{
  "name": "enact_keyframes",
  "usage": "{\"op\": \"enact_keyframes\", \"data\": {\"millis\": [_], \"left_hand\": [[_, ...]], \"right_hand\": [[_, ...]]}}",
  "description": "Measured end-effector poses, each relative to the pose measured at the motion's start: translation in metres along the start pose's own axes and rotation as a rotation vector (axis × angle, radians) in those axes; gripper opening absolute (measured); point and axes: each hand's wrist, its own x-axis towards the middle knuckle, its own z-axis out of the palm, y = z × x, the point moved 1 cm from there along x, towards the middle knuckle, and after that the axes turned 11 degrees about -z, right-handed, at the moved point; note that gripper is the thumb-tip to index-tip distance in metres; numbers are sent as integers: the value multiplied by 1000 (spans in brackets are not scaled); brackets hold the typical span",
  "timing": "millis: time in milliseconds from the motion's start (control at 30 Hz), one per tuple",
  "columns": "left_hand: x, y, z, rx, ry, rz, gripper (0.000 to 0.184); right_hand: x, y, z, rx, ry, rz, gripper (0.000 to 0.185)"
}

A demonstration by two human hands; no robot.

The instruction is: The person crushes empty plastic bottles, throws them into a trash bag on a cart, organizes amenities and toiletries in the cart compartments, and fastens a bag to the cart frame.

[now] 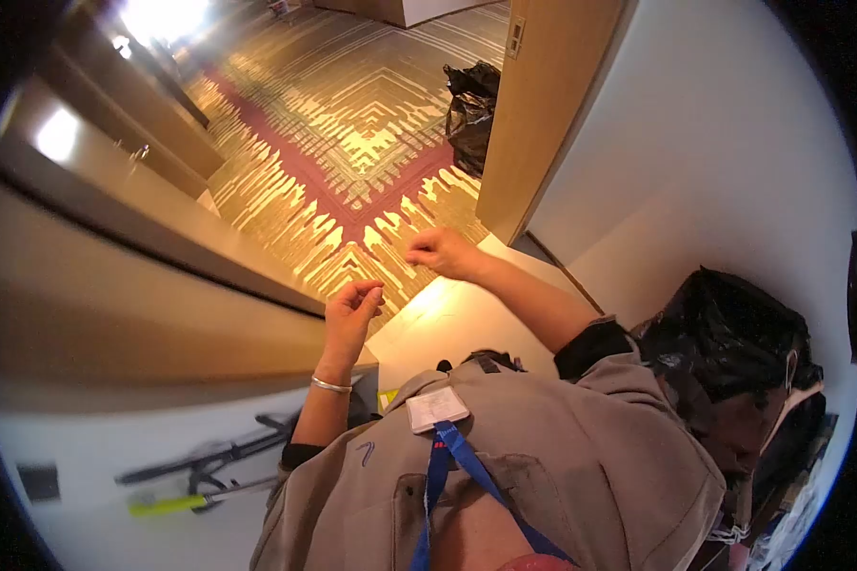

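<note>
My left hand [354, 314] is raised in front of my body, its fingers curled in toward the thumb, with a silver bracelet [331, 384] around the wrist. A little farther forward and to the right, my right hand [445, 254] is closed, fingertips bent down to the thumb. The two hands are apart. Whatever either one pinches, if anything, is too small or hidden to make out. Below them lies a pale flat surface [467, 319]. A white badge [438, 409] on a blue lanyard [438, 481] rests on my brown-grey top.
An open wooden door [548, 105] stands ahead on the right, a dark plastic bag [471, 119] beside it on the patterned carpet [362, 143]. Black bags [724, 333] sit close on my right. At lower left is a tool with a yellow-green handle [167, 505], near the wall.
</note>
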Motion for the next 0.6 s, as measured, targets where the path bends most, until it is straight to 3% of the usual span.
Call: {"op": "enact_keyframes", "data": {"millis": [167, 300, 367, 600], "left_hand": [[138, 27, -7, -37, -62, -9, 17], [245, 36, -15, -39, -107, -36, 15], [299, 44, -24, 47, -48, -103, 15], [438, 66, -55, 14, 58, -238, 14]], "right_hand": [[89, 109, -96, 5, 141, 221, 12], [172, 232, -180, -447, 256, 223, 18], [210, 277, -217, -467, 306, 418, 20], [301, 447, -289, -390, 368, 684, 17]]}}
